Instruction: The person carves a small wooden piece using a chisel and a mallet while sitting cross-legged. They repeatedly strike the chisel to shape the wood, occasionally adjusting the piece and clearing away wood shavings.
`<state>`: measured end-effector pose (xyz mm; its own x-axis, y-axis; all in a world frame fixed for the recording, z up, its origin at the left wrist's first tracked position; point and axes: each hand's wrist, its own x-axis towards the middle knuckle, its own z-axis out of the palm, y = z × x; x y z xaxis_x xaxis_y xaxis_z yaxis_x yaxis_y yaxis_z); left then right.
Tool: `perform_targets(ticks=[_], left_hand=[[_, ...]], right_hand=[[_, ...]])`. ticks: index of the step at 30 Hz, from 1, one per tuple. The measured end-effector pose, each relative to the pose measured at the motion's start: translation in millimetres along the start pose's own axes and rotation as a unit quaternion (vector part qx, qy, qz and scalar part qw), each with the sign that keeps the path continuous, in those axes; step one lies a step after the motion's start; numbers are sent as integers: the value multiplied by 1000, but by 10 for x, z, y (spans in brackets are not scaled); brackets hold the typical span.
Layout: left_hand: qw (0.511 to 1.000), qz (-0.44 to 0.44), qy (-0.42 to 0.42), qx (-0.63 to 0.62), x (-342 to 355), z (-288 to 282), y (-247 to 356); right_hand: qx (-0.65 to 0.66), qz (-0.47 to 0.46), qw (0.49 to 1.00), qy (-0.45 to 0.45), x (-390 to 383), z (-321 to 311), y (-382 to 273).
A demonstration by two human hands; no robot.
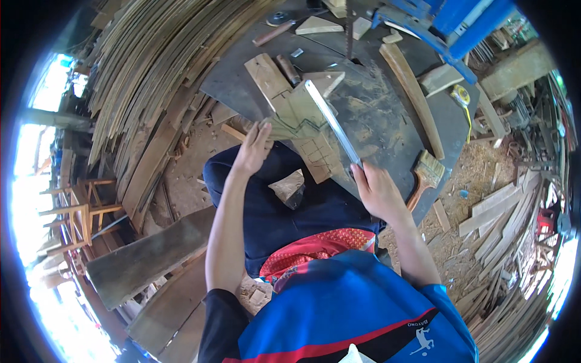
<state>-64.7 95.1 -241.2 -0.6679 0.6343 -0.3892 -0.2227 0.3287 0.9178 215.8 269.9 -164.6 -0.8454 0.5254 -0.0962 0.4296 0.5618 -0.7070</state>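
Observation:
My left hand is at the left end of a pale, flat wood piece with dark pencilled lines, its fingers pressed along that end. My right hand grips one end of a long, narrow, shiny metal blade; whether it is a saw, file or ruler I cannot tell. The blade slants up and left, its far tip over the wood. Under the pale piece lies a board marked with a grid of lines. Another wood block sits just beyond, beside a dark wooden handle.
The dark worktable carries sawdust, a curved wood piece and a wide brush. A yellow tape measure and a blue frame are at the far right. Stacked planks rise on the left. An offcut rests on my lap.

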Motion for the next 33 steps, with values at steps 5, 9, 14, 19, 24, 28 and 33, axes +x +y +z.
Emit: perform_targets(ticks=[5,9,14,19,24,28,33], left_hand=[[984,-42,-44,-169,-124,142,-176],[981,-44,-44,-181,-104,184,-125],[981,-23,-40,-188,-41,255,-165],[985,1,-14,-171,26,311,-227],[986,38,-8,-164,49,333,-234],[991,34,-14,-125,31,282,-238],[990,17,-27,-135,10,279,-212]], right_hand=[[-41,-16,998,-45,-39,247,103],[-107,-30,992,-60,165,244,-19],[-180,-56,980,-66,428,360,-253],[-234,-77,966,-72,598,454,-369],[-249,-100,960,-77,699,494,-393],[-263,-98,956,-86,750,500,-450],[-270,-100,953,-92,831,541,-392]])
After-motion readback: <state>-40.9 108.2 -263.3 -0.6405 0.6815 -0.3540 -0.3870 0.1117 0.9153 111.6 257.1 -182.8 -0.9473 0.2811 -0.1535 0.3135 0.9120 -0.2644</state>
